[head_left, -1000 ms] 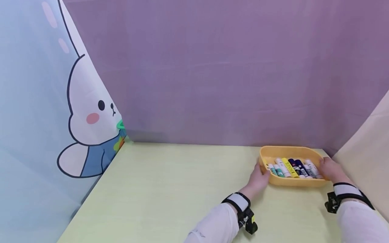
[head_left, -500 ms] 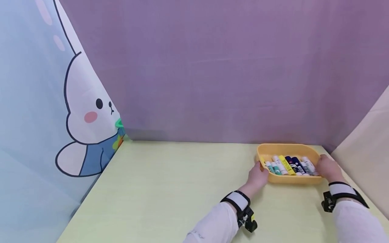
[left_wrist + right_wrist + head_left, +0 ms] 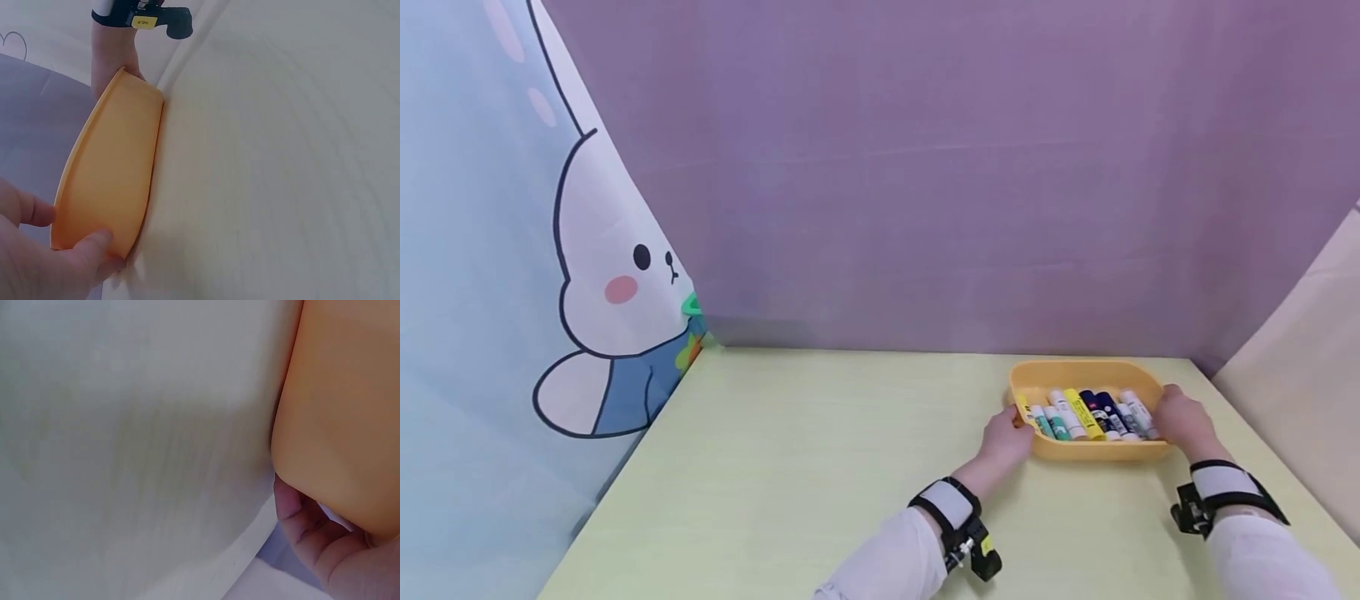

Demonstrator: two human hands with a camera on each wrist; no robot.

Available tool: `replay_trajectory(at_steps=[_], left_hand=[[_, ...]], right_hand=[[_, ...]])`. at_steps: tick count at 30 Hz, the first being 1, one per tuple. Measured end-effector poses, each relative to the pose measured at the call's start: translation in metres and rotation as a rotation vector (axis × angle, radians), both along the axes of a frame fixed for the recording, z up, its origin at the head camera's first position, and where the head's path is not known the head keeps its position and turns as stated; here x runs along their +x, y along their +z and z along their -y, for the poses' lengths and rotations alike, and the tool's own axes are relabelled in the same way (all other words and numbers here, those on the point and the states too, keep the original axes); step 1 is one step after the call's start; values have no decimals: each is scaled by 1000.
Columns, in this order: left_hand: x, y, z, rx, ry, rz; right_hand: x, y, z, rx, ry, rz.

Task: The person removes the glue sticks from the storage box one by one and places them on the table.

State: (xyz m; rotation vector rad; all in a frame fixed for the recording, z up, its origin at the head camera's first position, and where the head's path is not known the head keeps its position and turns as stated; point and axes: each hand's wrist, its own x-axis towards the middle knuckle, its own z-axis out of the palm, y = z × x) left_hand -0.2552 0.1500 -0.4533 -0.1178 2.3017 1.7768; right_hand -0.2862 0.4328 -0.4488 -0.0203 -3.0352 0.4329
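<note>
An orange-yellow plastic tray (image 3: 1097,451) with rounded corners is at the far right of the table, held at both ends. My left hand (image 3: 1006,440) grips its left end, and my right hand (image 3: 1183,419) holds the right end. Inside lie several glue sticks (image 3: 1084,415) in a row, white, teal, yellow and navy. In the left wrist view, thumb and fingers pinch the near corner of the tray wall (image 3: 112,162). The right wrist view has curled fingers (image 3: 312,534) at the tray's lower edge; the rest of that grip is partly hidden.
The pale yellow-green tabletop (image 3: 820,467) stretches left of the tray. A purple cloth (image 3: 925,183) hangs along the back edge. A blue curtain with a cartoon rabbit (image 3: 617,275) is on the left, a cream cloth (image 3: 1307,358) on the right.
Both hands have shifted the tray left and slightly toward me, mostly in the last half second. The grip on each end stays the same. The view has also drifted a little.
</note>
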Motion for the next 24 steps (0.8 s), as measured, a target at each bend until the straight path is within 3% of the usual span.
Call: replay_trajectory(at_steps=[12, 24], left_hand=[[11, -1, 37, 13, -2, 9], [31, 8, 74, 1, -23, 12]], right_hand=[[17, 5, 50, -55, -117, 7], [31, 9, 84, -90, -137, 39]])
